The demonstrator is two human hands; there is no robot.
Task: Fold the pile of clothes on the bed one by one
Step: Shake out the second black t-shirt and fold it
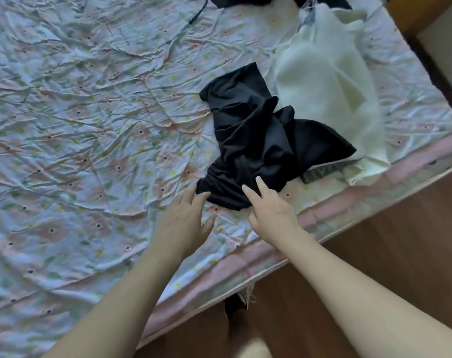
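- Black garment (258, 140) crumpled near bed (90, 125) edge, within reach for spreading flat.
- Left hand (186, 218) spread, gripping nothing, touching hem.
- Right hand (269, 208) fingers extended on hem, nothing grasped.
- White garment (325, 86) waiting beside.

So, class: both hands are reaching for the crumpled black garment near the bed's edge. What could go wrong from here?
1. The black garment is bunched and twisted; folded without flattening first, it would probably come out lumpy.
2. It overlaps the white garment; pulling might drag that one along.
3. Both lie near the bed edge, so cloth could slip to the floor.
The left hand and right hand are open.
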